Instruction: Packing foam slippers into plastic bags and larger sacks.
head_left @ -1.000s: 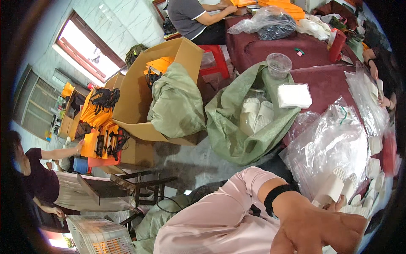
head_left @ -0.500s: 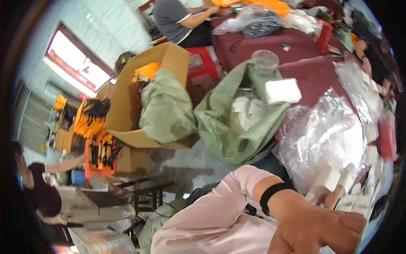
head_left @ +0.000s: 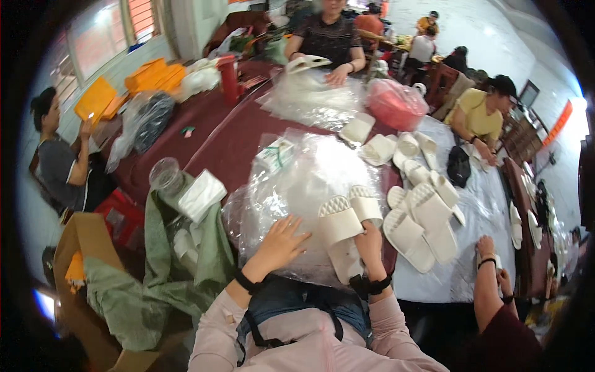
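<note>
My right hand (head_left: 371, 246) is closed on a pair of white slide sandals (head_left: 341, 234) with quilted straps, held over the near edge of the table. The second sandal (head_left: 365, 205) of the pair sits just behind the first. Fingers spread, my left hand (head_left: 281, 243) rests on a stack of clear plastic bags (head_left: 310, 170) left of the sandals. A small white and green box (head_left: 274, 155) shows among the bags. To the right of my right hand, more white slides (head_left: 427, 217) lie in a loose pile.
On the left stand a green woven sack (head_left: 164, 242) with white slides inside, a clear tub (head_left: 166, 176) and a cardboard box (head_left: 83, 248). Across the table (head_left: 214, 149) a person handles slides. Another person's hand (head_left: 486, 247) is at the right. A red bundle (head_left: 396, 104) lies farther back.
My view has swung from the left side round to the table in front. Both my hands now show, the left on the bags and the right gripping the slides.
</note>
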A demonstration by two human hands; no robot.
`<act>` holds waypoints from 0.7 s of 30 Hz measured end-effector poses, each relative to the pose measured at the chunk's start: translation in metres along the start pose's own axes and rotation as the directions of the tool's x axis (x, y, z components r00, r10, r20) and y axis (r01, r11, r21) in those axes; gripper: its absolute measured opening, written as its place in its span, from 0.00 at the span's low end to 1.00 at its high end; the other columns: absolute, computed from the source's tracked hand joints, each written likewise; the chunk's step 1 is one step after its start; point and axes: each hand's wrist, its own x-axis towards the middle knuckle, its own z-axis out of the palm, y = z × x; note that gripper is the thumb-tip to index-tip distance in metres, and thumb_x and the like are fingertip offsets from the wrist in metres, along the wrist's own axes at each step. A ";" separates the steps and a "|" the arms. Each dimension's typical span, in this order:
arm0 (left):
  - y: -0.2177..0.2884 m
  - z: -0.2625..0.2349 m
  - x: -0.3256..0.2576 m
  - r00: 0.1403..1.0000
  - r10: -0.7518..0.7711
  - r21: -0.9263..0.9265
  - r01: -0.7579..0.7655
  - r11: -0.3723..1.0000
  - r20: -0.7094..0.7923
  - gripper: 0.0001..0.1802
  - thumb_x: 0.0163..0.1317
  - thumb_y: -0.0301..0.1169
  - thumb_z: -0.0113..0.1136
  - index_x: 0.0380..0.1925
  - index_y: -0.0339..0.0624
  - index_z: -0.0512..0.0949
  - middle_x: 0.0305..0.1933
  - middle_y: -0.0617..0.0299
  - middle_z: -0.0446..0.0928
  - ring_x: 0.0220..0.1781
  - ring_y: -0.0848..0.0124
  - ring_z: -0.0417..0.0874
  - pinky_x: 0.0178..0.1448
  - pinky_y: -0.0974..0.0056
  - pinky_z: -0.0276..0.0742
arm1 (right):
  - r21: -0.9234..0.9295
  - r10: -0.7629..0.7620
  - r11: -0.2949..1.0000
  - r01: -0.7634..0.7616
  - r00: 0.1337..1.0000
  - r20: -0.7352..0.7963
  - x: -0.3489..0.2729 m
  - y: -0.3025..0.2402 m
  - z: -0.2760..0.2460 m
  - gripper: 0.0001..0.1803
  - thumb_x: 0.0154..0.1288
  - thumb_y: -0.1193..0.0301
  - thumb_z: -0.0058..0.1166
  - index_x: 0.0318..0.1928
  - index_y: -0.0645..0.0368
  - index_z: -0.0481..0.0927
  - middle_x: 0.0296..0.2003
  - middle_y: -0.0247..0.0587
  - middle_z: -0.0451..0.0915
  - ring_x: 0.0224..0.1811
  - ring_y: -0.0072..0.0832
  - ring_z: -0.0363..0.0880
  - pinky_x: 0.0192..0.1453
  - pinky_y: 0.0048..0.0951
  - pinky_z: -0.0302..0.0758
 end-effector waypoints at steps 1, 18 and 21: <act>0.001 0.001 0.001 1.000 -0.011 0.009 0.011 1.000 0.008 0.22 0.57 0.42 0.54 0.53 0.53 0.73 0.64 0.49 0.60 0.66 0.51 0.58 0.67 0.49 0.53 | -0.010 -0.030 1.000 0.029 0.998 -0.048 -0.001 0.001 -0.006 0.12 0.50 0.78 0.46 0.36 0.65 0.77 0.36 0.56 0.76 0.37 0.51 0.74 0.40 0.41 0.70; -0.001 -0.024 0.019 0.986 0.162 -0.105 -0.157 0.982 0.043 0.24 0.55 0.33 0.55 0.54 0.43 0.70 0.57 0.53 0.70 0.58 0.52 0.68 0.60 0.52 0.61 | 0.655 -0.486 0.754 -0.042 0.636 0.600 -0.080 -0.025 -0.098 0.20 0.56 0.72 0.60 0.50 0.59 0.77 0.57 0.43 0.68 0.60 0.32 0.66 0.61 0.30 0.63; -0.007 -0.017 0.020 0.996 0.044 -0.300 -0.019 0.954 0.076 0.21 0.60 0.33 0.51 0.54 0.43 0.69 0.55 0.50 0.71 0.55 0.51 0.70 0.57 0.55 0.65 | 0.677 -0.507 0.723 -0.137 0.561 0.655 -0.083 -0.039 -0.089 0.21 0.57 0.72 0.58 0.53 0.59 0.76 0.58 0.43 0.67 0.62 0.32 0.64 0.61 0.29 0.63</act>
